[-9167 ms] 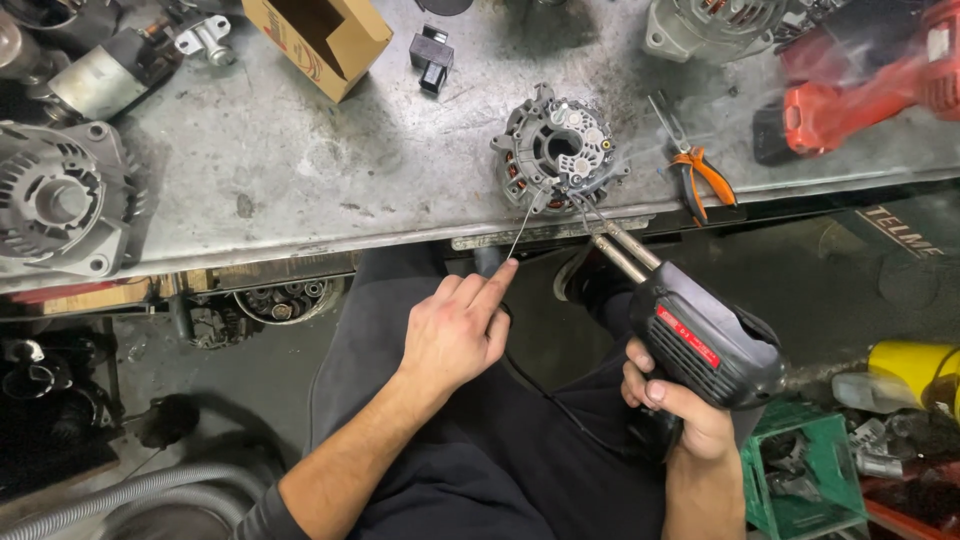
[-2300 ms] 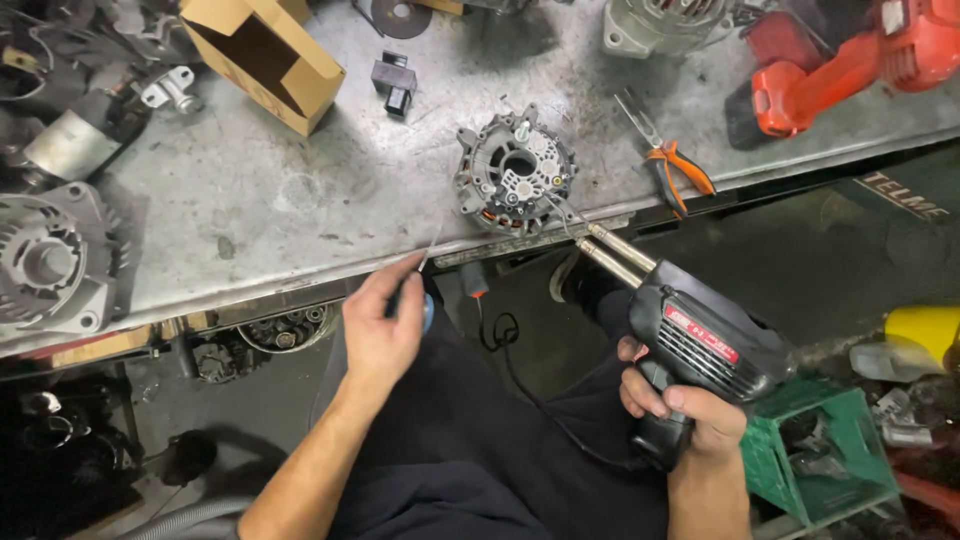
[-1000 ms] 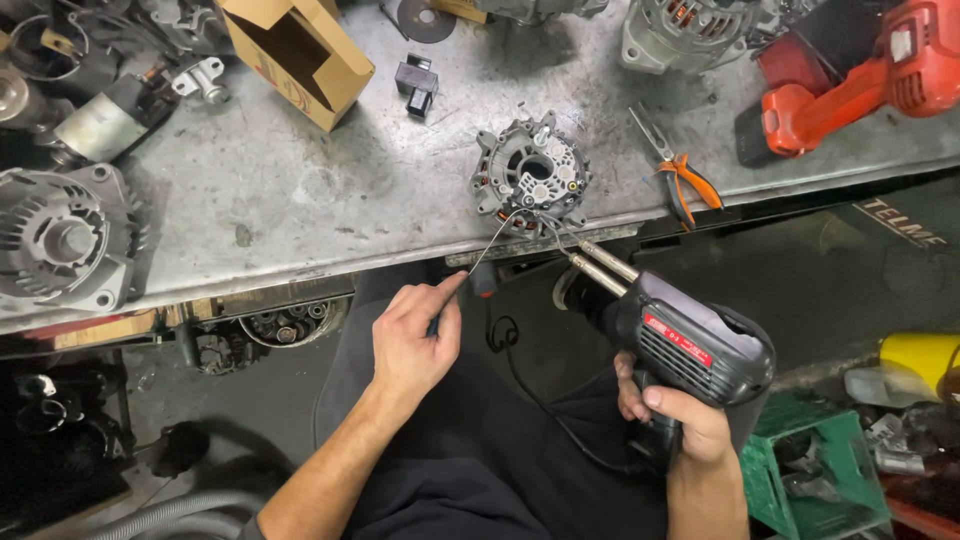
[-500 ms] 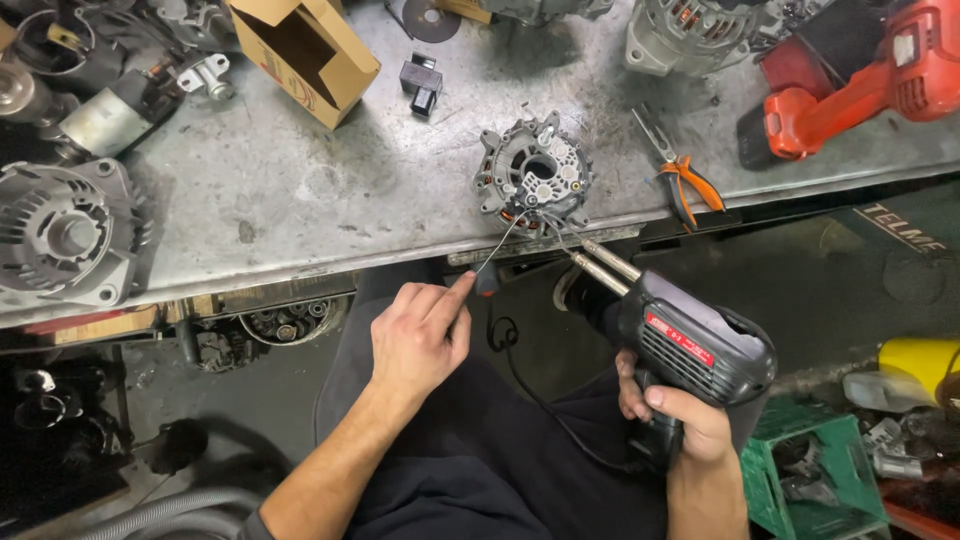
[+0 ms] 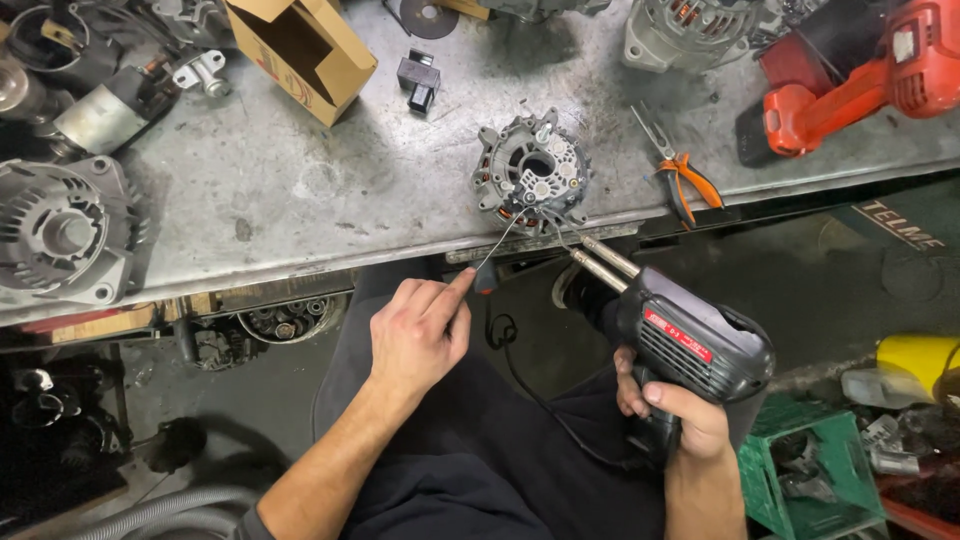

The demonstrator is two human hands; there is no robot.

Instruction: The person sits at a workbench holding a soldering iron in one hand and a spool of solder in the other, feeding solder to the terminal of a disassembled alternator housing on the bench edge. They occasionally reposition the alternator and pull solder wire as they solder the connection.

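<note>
1. The left hand [image 5: 420,335] reaches up from the lap, fingers pinched closed on a thin solder wire [image 5: 500,245] that slants up from the pinch to the alternator part [image 5: 530,180].
2. The right hand [image 5: 675,415] is wrapped closed around the soldering gun [image 5: 690,340] grip; its tip points up-left from the grip onto that part, at the metal bench [image 5: 300,190] edge.

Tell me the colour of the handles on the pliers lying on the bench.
Orange with black, on the pliers right of the alternator part; the head view shows them.
</note>
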